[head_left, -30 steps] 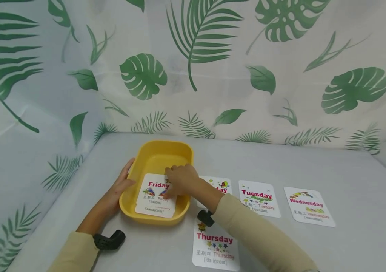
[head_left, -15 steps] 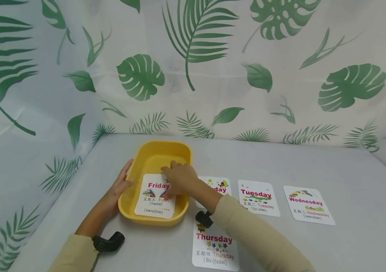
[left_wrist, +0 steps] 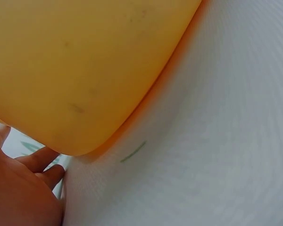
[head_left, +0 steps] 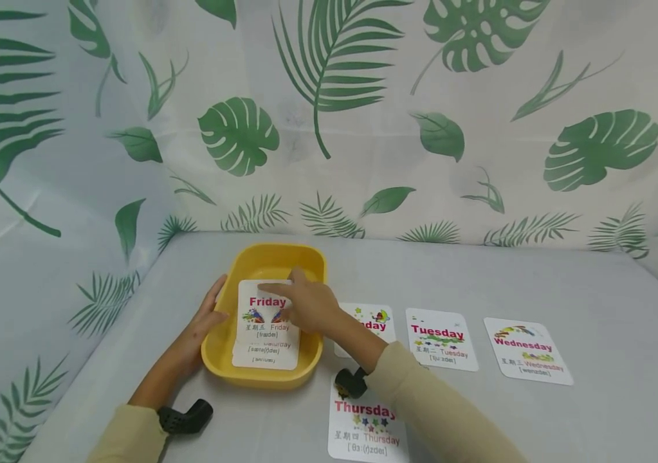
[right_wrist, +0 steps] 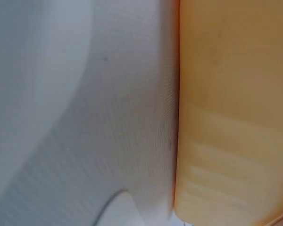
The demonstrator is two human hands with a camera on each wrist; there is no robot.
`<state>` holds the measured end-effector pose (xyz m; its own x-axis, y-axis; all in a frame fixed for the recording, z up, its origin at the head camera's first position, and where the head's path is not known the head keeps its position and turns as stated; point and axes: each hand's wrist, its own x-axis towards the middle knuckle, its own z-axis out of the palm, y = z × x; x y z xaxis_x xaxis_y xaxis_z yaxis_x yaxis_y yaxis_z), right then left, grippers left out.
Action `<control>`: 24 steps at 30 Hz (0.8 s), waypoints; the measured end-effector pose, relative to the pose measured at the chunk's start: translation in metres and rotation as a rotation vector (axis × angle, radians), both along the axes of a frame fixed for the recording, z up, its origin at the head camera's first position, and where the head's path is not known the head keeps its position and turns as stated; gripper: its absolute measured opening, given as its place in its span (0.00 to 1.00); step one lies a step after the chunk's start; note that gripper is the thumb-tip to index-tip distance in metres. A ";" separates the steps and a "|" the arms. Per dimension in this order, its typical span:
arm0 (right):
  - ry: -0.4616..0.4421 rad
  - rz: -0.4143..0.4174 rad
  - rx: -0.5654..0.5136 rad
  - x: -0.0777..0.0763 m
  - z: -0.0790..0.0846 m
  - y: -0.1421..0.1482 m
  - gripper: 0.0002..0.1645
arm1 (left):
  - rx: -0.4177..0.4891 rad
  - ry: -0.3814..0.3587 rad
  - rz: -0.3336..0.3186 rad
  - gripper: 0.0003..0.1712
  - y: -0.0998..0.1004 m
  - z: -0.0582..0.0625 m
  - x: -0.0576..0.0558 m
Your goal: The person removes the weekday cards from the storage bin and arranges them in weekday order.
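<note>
In the head view, my left hand (head_left: 194,331) rests against the left side of a yellow plastic tray (head_left: 224,360), with its fingers along the outer wall. The left wrist view shows loosely extended fingers (left_wrist: 40,160) beside the tray's side. My right hand (head_left: 311,303) reaches over the tray's right rim. Its index finger lies straight across the top of a white Friday card (head_left: 256,316), and its thumb touches that card near the right edge. Under it, a Saturday card (head_left: 273,354) shows its lower part, with another card's edge below. Other right fingers are partly hidden.
On the grey table (head_left: 479,276), right of the tray, lie a Tuesday card (head_left: 437,334), a Wednesday card (head_left: 525,350) and a card (head_left: 383,318) partly covered by the right forearm. A Thursday card (head_left: 366,434) lies nearer. A leaf-patterned curtain (head_left: 363,167) stands behind.
The Friday card has slid up toward the tray's far end, uncovering more of the Saturday card. My right index finger has stretched out across it. The left hand has stayed at the tray.
</note>
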<state>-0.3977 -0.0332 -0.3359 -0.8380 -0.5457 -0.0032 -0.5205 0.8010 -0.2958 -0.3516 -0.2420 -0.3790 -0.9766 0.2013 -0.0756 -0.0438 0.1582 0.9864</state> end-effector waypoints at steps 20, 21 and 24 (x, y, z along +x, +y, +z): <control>0.039 -0.017 -0.615 -0.001 -0.014 0.014 0.27 | 0.016 0.029 -0.018 0.40 0.000 -0.002 -0.001; 0.036 -0.025 -0.644 -0.001 -0.015 0.015 0.27 | 0.007 0.029 -0.016 0.40 0.000 -0.002 0.000; 0.010 -0.052 -0.696 -0.002 -0.019 0.016 0.26 | -0.002 0.023 -0.012 0.40 0.000 -0.002 -0.001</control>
